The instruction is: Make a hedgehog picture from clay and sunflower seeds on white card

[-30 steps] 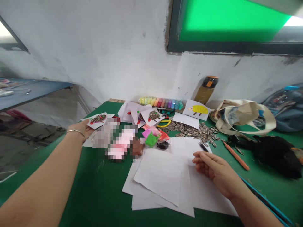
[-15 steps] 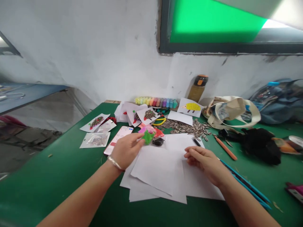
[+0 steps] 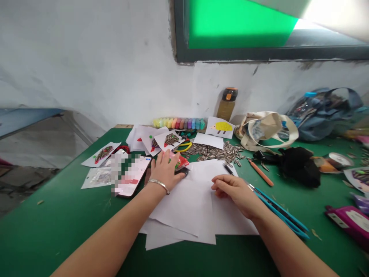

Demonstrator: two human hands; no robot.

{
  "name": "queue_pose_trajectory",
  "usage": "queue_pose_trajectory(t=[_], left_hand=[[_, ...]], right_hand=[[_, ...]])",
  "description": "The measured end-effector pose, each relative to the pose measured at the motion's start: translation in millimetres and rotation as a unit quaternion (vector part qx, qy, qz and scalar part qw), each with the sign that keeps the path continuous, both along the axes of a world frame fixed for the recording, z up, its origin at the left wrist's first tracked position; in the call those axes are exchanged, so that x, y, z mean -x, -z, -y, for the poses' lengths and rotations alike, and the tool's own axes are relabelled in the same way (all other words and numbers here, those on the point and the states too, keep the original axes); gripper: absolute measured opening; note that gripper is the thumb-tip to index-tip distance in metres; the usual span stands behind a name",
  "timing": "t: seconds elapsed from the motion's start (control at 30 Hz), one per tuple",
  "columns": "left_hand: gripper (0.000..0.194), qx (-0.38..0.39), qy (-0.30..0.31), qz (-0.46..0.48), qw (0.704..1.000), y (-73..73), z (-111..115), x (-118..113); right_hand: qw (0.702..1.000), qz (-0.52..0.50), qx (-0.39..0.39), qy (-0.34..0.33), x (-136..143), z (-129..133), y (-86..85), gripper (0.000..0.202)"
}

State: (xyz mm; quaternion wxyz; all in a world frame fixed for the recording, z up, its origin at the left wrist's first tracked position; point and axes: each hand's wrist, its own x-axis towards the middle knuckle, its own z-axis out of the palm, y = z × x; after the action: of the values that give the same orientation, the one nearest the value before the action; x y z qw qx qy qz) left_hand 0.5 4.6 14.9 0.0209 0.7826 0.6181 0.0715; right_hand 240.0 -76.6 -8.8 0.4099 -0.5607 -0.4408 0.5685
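My left hand (image 3: 165, 169), with a silver bangle on the wrist, has its fingers spread over a small pile of clay packets. Red clay (image 3: 182, 161) in a clear wrapper shows past its fingertips, with a little green beside it. Near the thumb lies a black lump of clay (image 3: 184, 172), partly covered by the hand. My right hand (image 3: 232, 192) is half curled above the white paper sheets (image 3: 184, 207), thumb and fingertips together. Whatever those fingers may hold is hidden. A black pen (image 3: 228, 169) lies just beyond it.
Sunflower seeds (image 3: 215, 152) are heaped behind the paper. A phone (image 3: 135, 175) and seed-decorated pictures lie left. Teal-handled tools (image 3: 281, 213), an orange pen-like tool (image 3: 261, 173) and a black cloth item (image 3: 300, 167) are right. A bottle (image 3: 226, 105) stands by the wall.
My left hand has let go of the green clay packet and spread its fingers over the pile. The right hand keeps its curled pose. The view has turned slightly right.
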Motion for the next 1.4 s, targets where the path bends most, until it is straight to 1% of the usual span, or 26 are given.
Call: queue_pose_trajectory(t=[0.1,0.23,0.33,0.43,0.5,0.53,0.57,0.6,0.63,0.67,0.7,0.73,0.8,0.87,0.9,0.93,0.97,1.03,1.1,1.17,1.3,1.4], left_hand=[[0.062,0.002,0.021,-0.029,0.999,1.6,-4.5,-2.9],[0.048,-0.036,0.009,-0.048,0.998,7.0,-19.7,0.8],[0.046,-0.040,-0.003,-0.049,0.998,6.5,-33.1,4.4],[0.049,-0.048,-0.011,-0.048,0.998,-2.8,-37.4,5.5],[0.054,-0.057,-0.007,-0.038,0.998,-10.9,-28.1,4.9],[0.055,-0.076,0.011,-0.023,0.997,-13.7,-19.0,4.3],[0.054,-0.096,0.046,-0.008,0.994,-15.0,-7.4,3.4],[0.051,-0.106,0.101,0.006,0.989,-14.3,6.2,2.2],[0.049,-0.100,0.157,0.015,0.982,-11.3,20.7,0.8],[0.048,-0.078,0.213,0.014,0.974,-6.3,35.1,-0.8],[0.048,-0.049,0.249,0.007,0.967,0.2,48.5,-2.6],[0.050,-0.020,0.272,-0.001,0.962,7.6,59.9,-4.5],[0.050,0.014,0.276,-0.008,0.961,21.7,75.2,-8.1],[0.050,0.025,0.267,-0.008,0.963,31.2,81.0,-10.8],[0.051,0.029,0.264,-0.007,0.964,33.7,81.4,-11.8],[0.052,0.031,0.263,-0.007,0.964,35.0,80.9,-12.7],[0.053,0.033,0.263,-0.007,0.964,35.6,80.0,-13.7],[0.053,0.032,0.263,-0.006,0.964,35.9,78.0,-16.6],[0.053,0.030,0.261,-0.003,0.965,36.4,76.2,-22.1],[0.053,0.033,0.255,-0.002,0.966,36.4,73.6,-30.5],[0.059,0.032,0.256,0.003,0.966,30.6,65.1,-45.3],[0.059,0.021,0.240,0.004,0.971,24.3,58.8,-41.1]], right_hand=[[1.000,0.007,0.000,-0.007,-1.0,-0.7,1.3,0.032],[1.000,0.014,0.004,-0.011,-2.2,-1.6,2.1,0.033],[0.999,0.030,0.005,-0.013,0.0,-1.1,0.4,0.032],[0.996,0.089,0.000,-0.023,4.2,1.2,-1.9,0.029],[0.985,0.164,-0.031,-0.036,6.3,3.0,-2.3,0.028],[0.975,0.212,-0.058,-0.044,6.7,3.6,-1.7,0.027],[0.960,0.260,-0.090,-0.054,6.8,3.9,-0.6,0.027],[0.943,0.304,-0.122,-0.063,6.6,3.9,1.1,0.028],[0.925,0.341,-0.150,-0.071,6.5,3.5,3.3,0.029],[0.910,0.368,-0.174,-0.075,6.7,3.1,5.8,0.031],[0.897,0.389,-0.196,-0.074,7.6,2.7,8.5,0.033],[0.884,0.408,-0.217,-0.073,9.4,2.5,11.2,0.036],[0.852,0.448,-0.261,-0.076,15.7,3.0,15.7,0.041],[0.818,0.482,-0.298,-0.098,24.1,4.2,18.5,0.044],[0.807,0.492,-0.309,-0.106,28.1,4.5,19.4,0.045],[0.803,0.495,-0.313,-0.106,31.5,4.3,20.0,0.045],[0.806,0.493,-0.311,-0.104,33.9,3.4,20.5,0.044],[0.825,0.475,-0.293,-0.093,35.1,-0.1,21.3,0.043],[0.846,0.452,-0.270,-0.084,31.8,-5.4,22.5,0.041],[0.859,0.434,-0.265,-0.068,24.9,-11.2,24.2,0.039],[0.868,0.418,-0.267,-0.001,6.5,-20.2,27.3,0.036],[0.872,0.411,-0.261,0.046,-4.5,-21.0,25.3,0.035]])
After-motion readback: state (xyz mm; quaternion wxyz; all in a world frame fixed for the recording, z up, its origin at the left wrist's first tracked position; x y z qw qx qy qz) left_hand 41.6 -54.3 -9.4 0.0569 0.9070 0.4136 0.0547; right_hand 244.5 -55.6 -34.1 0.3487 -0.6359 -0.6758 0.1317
